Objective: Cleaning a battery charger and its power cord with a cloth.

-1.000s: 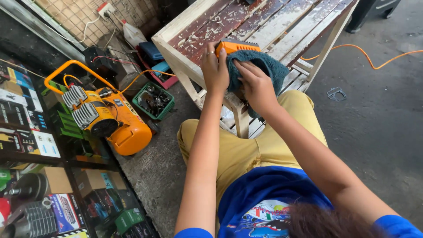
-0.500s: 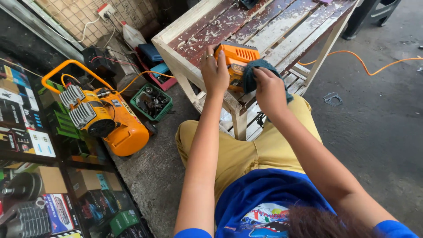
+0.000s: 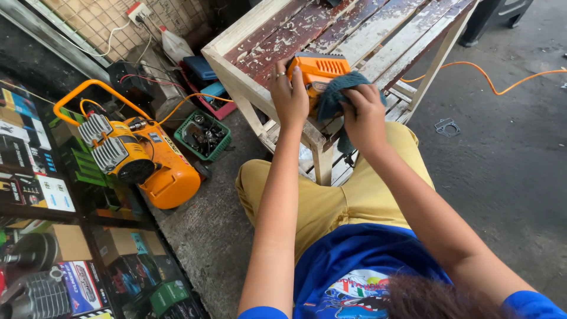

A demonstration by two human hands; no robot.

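Head view: left hand [image 3: 289, 93] gripped side of orange power tool [image 3: 318, 72], fingers curled against its casing. Tool sat at near edge of worn wooden bench [image 3: 260, 35]. Right hand [image 3: 364, 116] pressed teal cloth [image 3: 332, 99] against tool, fingers closed over cloth. Orange cable [image 3: 490, 77] trailed across floor beyond bench. On floor left of bench: green crate [image 3: 225, 143] held dark metal parts; orange air compressor [image 3: 142, 156] just beside crate; white jug [image 3: 175, 45] near wall
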